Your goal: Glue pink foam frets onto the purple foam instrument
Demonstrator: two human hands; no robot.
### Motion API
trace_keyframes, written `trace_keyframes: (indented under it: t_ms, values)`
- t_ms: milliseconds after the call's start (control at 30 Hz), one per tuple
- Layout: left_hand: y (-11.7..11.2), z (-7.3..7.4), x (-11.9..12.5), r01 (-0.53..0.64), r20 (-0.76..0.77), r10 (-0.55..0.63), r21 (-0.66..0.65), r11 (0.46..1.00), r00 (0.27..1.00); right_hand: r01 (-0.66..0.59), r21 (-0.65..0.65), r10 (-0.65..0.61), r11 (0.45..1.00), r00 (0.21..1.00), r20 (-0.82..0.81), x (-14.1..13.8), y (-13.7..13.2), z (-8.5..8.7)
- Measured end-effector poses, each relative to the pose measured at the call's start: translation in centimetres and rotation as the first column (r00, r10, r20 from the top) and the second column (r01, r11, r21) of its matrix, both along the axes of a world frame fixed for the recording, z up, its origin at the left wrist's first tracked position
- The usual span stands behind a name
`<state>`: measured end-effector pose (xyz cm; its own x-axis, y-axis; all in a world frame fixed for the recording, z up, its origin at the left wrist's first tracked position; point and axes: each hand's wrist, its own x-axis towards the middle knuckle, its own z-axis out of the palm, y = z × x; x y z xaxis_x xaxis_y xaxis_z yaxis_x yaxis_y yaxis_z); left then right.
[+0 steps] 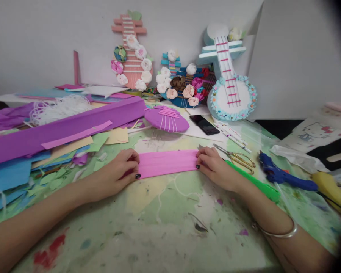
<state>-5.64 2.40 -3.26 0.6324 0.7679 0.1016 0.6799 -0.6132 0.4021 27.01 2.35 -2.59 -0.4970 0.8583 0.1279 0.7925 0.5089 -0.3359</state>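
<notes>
Fingers (130, 165) of the left hand (113, 174) pinch one end of a pink strip (167, 163), and those of the right hand (216, 167) pinch the other, so the strip stretches flat between them; whether it touches the table (165, 235) cannot be told. Close beyond the right fingers lie gold-handled scissors (230, 153), and a green strip (261, 184) runs out beside the right forearm, crowding that side. Farther right of those fingers are a blue glue gun (290, 180), a crumpled wrapper (298, 159), a yellow object (329, 189) and a cup (315, 131). Ahead, between both sets of fingers, sits a purple disc (166, 123) with strings, with a phone (204, 124) and white sticks (235, 140) to its right. Beyond the left fingers, a long purple piece (74, 121) slants across blue paper (14, 172) and green scraps (53, 184), with tangled string (62, 108) behind it. Nearer than the fingers, the table's green, patterned cover bears a red stain (49, 252) and small scraps. Farthest from them, flower-trimmed model instruments, one pink (127, 70) and one white and pale blue (221, 93), lean near a pale wall (51, 38), left of a grey panel (295, 57).
</notes>
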Motion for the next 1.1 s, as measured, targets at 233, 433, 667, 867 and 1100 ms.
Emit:
trace_keyframes:
  t_ms: [233,433,667,867,1100]
  values:
    - [0.1,0.1,-0.1,-0.058,-0.036,0.059,0.026,0.998,0.998,0.023,0.009,-0.023,1.0,1.0,-0.007,-0.1,0.3,-0.4]
    - [0.3,0.6,-1.3,-0.066,-0.062,0.063,-0.051,0.996,0.996,0.028,0.059,-0.028,0.998,0.999,-0.017,0.2,0.5,-1.0]
    - [0.4,1.1,-2.1,-0.024,-0.066,0.018,-0.089,0.996,0.998,0.005,0.107,-0.001,0.994,0.999,-0.039,0.2,0.6,-1.0]
    - [0.4,1.5,-2.1,-0.013,-0.069,0.004,-0.122,0.992,0.998,-0.215,0.258,0.228,0.942,0.973,-0.021,-0.7,0.2,-1.2]
    - [0.2,1.9,-1.9,-0.005,-0.104,-0.009,-0.133,0.991,0.995,-0.306,0.144,0.32,0.941,0.943,-0.086,-1.6,-0.4,-0.7]
